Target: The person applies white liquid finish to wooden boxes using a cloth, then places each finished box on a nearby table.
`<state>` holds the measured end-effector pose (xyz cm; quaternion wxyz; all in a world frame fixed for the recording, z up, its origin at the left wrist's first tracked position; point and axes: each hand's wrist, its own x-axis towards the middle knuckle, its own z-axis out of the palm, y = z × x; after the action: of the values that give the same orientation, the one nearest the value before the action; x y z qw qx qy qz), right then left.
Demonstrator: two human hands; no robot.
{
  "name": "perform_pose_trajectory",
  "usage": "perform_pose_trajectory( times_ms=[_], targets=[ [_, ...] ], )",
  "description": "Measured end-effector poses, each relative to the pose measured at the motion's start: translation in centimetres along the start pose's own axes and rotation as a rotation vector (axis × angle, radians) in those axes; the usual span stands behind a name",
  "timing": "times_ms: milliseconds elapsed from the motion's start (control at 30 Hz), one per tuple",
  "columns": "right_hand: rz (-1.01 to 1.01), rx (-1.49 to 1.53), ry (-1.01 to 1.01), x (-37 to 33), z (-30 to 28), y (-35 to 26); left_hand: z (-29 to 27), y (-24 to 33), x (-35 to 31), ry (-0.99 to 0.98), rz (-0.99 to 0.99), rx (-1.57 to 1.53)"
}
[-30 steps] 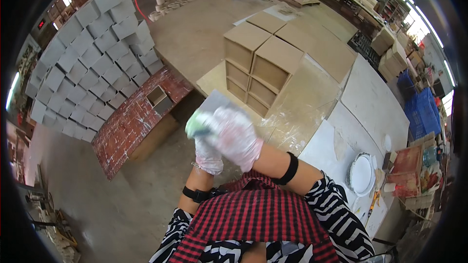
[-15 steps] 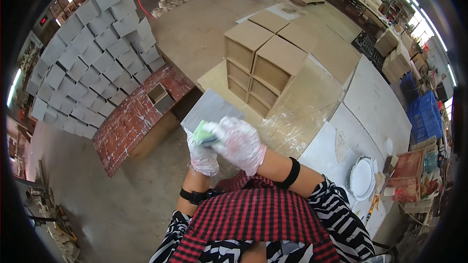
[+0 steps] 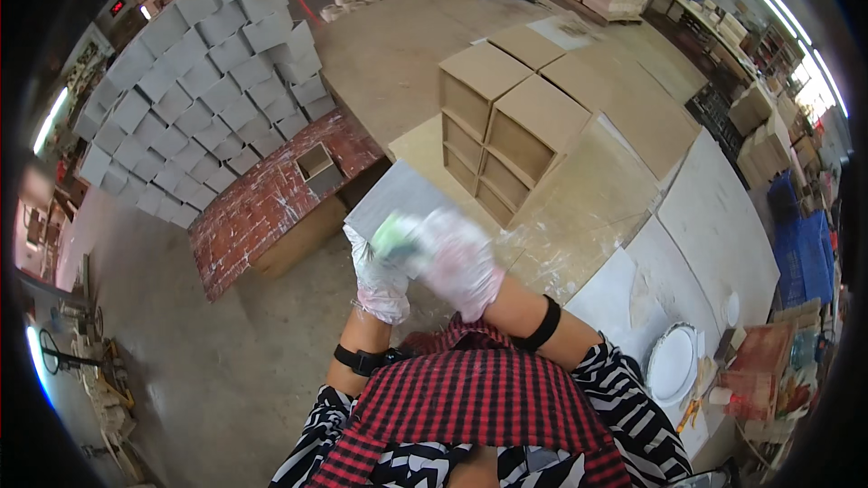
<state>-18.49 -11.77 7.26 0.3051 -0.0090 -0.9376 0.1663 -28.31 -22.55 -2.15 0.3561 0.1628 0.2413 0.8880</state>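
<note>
A box [image 3: 402, 192] with a flat grey-white face is held up in front of me. My left hand [image 3: 378, 287], in a white stained glove, grips it at its near left edge; most of those fingers are hidden. My right hand [image 3: 461, 264], gloved as well and smeared by motion, is closed around a light green sponge [image 3: 392, 233] with a darker underside. The sponge lies over the near part of the grey face, and the blur hides whether it presses there.
Stacked grey boxes [image 3: 181, 95] rise at the left behind a red-brown board [image 3: 262, 203] bearing one small open box [image 3: 316, 165]. Bare brown boxes [image 3: 506, 126] stand on the table ahead. A white paint tub [image 3: 673, 363] and orange-handled tool [image 3: 692, 411] lie to the right.
The view has turned slightly, shifting the surroundings to the right. My right hand and the sponge have moved a little across the grey face, while my left hand keeps its grip.
</note>
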Motion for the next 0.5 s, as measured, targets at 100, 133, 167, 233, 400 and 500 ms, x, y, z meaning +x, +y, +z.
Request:
perform_pose_trajectory(
  times_ms=[100,133,167,233,400,500],
  targets=[
    [0.326,0.16,0.139,0.9,-0.9,5.3,3.7,0.4,-1.2,0.304,-0.016,-0.084],
    [0.462,0.242,0.171,0.4,0.0,7.4,3.4,0.5,-1.7,0.207,0.042,-0.05],
    [0.612,0.499,0.211,0.3,0.4,8.2,3.4,0.7,-1.8,0.254,0.034,0.004],
    [0.808,0.832,0.228,-0.6,1.4,8.6,3.9,1.1,-2.4,0.382,0.014,0.115],
    [0.917,1.046,0.101,-1.4,4.0,7.0,-3.3,0.9,-1.5,0.298,0.321,0.553],
    [0.984,1.041,0.055,-1.1,5.2,6.2,-5.6,3.4,-0.9,0.398,0.56,1.31]
  ],
)
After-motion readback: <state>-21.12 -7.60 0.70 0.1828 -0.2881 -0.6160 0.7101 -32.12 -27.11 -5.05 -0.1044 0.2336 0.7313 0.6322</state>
